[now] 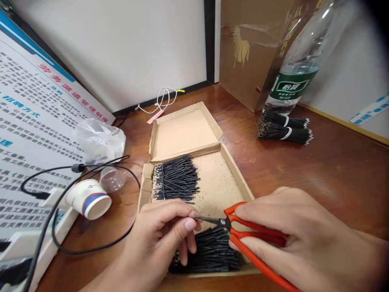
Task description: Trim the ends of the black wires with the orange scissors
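My right hand [299,233] grips red-handled scissors [252,237], whose short dark blades [212,220] point left. My left hand [161,239] pinches something thin and dark at the blade tips, likely a black wire; I cannot make it out clearly. Both hands hover over a shallow cardboard box [240,178]. A pile of short black wires [176,178] lies in the box's upper left. Another heap of black wires [212,251] lies at its near edge under my hands. Dark specks cover the box floor.
Two tied bundles of black wires [284,127] lie beside a plastic water bottle [299,69] and a brown carton [249,48] at the back right. On the left lie a tipped paper cup [89,198], black cables [60,211], a clear lid, a plastic bag [99,138] and a printed poster.
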Demonstrator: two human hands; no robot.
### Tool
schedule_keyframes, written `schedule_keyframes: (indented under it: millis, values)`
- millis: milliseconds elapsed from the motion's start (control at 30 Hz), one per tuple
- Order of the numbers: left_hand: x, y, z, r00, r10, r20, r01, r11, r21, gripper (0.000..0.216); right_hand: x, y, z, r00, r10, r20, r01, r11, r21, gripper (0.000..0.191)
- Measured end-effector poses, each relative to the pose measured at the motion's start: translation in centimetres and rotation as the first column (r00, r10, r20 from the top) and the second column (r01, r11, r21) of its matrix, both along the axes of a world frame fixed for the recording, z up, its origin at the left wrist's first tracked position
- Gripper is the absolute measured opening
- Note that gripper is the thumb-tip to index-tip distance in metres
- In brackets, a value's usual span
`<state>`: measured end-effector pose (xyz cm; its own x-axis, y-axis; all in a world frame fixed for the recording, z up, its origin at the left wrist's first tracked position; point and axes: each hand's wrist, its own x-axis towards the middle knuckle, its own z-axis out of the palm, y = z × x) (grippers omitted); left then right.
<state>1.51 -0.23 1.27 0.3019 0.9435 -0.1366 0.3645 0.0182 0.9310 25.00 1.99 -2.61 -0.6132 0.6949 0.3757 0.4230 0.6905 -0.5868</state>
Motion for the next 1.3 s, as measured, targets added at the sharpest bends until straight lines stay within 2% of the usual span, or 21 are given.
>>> schedule_keyframes:
  millis: [167, 400, 533, 667, 933, 1133, 1300]
  values:
    - [-0.04, 0.08, 0.10, 1.000, 0.005, -0.003, -0.005, 1.000, -0.007, 0.022, 0.10, 0.19, -0.12, 1.000, 0.004, -0.008, -0.004, 1.000, 0.025, 0.028]
    - [0.14, 0.08, 0.24, 1.000, 0.009, 0.013, -0.009, 1.000, -0.006, 0.021, 0.21, -0.09, 0.05, 0.999, 0.006, 0.044, -0.005, 1.000, -0.027, 0.022]
    - [0.06, 0.11, 0.28, 1.000, 0.000, -0.015, 0.000, 1.000, 0.002, 0.022, 0.23, -0.14, 0.08, 1.000, -0.007, -0.001, 0.007, 1.000, -0.004, 0.025]
    - [-0.04, 0.13, 0.42, 0.999, 0.003, -0.035, -0.004, 1.000, -0.022, 0.025, 0.16, -0.12, 0.11, 0.999, -0.003, -0.037, 0.002, 1.000, -0.023, 0.026]
    - [0.04, 0.00, 0.34, 0.996, 0.014, -0.084, -0.020, 0.998, -0.063, 0.027, -0.09, -0.01, 0.05, 1.000, 0.002, 0.005, -0.002, 0.999, -0.040, 0.023]
    - [-0.40, -0.12, 0.04, 0.996, -0.012, -0.091, 0.002, 0.995, -0.103, 0.030, 0.04, 0.01, -0.16, 0.999, -0.010, -0.031, 0.010, 1.000, 0.000, 0.025]
    - [-0.56, -0.14, 0.11, 0.989, -0.034, -0.145, 0.026, 0.998, -0.057, 0.029, 0.06, -0.04, -0.08, 1.000, 0.002, 0.017, -0.002, 1.000, -0.006, 0.020]
